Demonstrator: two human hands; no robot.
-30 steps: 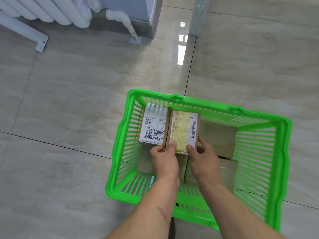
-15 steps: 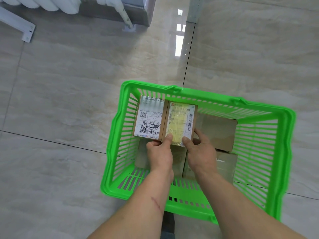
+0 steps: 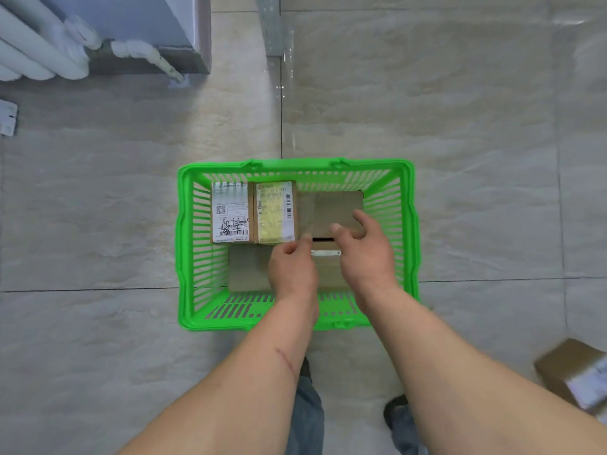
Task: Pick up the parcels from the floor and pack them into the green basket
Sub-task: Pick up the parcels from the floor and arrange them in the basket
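Observation:
The green basket stands on the tiled floor in front of me. Along its far side lie a white-labelled parcel, a yellow-labelled parcel and a plain brown parcel. Another brown parcel lies lower, at the near left. My left hand hovers over the basket with loosely curled fingers by the yellow-labelled parcel's near corner, holding nothing. My right hand is spread over the plain brown parcel, gripping nothing. One more parcel lies on the floor at the lower right.
A white radiator and its pipe run along the wall at the far left. A grey metal post stands beyond the basket. My legs and a shoe are just behind the basket.
Both hands have let go of the yellow-labelled parcel, which now lies beside the white-labelled one. My right hand moved right over the plain parcel. The view swung, bringing a floor parcel into sight.

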